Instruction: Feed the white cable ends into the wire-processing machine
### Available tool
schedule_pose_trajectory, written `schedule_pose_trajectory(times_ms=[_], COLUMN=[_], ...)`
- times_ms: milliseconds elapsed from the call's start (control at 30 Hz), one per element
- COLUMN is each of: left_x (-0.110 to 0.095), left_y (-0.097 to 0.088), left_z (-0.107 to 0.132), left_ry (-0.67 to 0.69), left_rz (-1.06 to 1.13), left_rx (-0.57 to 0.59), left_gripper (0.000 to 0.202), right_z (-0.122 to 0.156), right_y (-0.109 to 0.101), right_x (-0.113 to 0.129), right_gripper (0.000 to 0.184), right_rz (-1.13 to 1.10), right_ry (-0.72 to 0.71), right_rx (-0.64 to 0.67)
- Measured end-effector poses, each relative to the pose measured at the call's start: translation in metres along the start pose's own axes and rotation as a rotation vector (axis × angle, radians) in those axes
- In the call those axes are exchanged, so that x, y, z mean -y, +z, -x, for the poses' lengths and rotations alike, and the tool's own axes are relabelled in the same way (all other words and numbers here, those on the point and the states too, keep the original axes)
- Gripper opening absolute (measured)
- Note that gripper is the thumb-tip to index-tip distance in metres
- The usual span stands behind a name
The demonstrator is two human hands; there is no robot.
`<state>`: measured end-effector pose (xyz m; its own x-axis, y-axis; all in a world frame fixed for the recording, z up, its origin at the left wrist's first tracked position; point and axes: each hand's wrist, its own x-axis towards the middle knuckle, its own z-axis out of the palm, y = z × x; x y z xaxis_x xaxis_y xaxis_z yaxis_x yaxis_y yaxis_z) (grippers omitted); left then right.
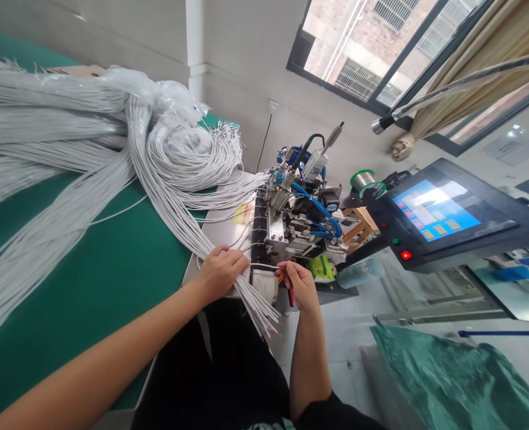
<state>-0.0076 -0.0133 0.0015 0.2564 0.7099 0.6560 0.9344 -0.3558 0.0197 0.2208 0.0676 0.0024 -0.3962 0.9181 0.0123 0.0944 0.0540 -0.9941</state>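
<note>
White cables (179, 220) over edge of bench (219, 230)

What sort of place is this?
Probably a small cable-assembly workshop: long bundles of white cables cover a green bench, a compact machine with blue tubing takes in a row of cables, and a touchscreen panel is mounted beside it.

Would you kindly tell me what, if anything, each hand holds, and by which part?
The right hand pinches a cable, apparently near one end; the left hand lies over the bundle, its exact grip hidden.
</note>
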Motion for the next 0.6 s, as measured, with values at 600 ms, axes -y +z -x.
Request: schedule_pose_trajectory(times_ms=[600], left_x=[-0.002], left_y=[-0.006], left_z=[-0.005], left_ry=[0.023], left_rz=[-0.044], left_rx=[-0.003], left_gripper=[0.031], right_z=[-0.017], right_y=[0.009], right_x=[-0.011], right_gripper=[0.027], right_rz=[0.367], right_ry=[-0.137], right_rx=[-0.037])
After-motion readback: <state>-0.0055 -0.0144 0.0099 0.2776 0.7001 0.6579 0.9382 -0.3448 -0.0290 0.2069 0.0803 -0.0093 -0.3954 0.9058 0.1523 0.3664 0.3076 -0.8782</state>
